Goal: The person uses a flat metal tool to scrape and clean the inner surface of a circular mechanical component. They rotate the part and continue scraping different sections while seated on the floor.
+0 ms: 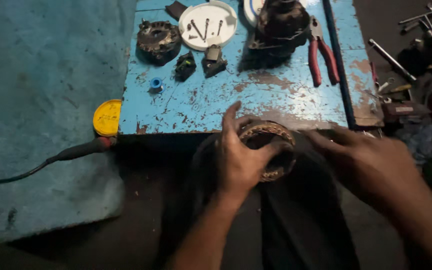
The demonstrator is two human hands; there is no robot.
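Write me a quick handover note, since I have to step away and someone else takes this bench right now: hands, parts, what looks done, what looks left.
Left hand grips the round wound stator ring, held at the near edge of the blue board.
Right hand is open beside the ring, fingertips near its rim; contact is unclear.
On the board: dark motor housing, round end cover, white lid with loose screws, two small black parts, red-handled pliers.
Done: the unit looks taken apart, screws out.
Left: the ring and the other parts remain separate.
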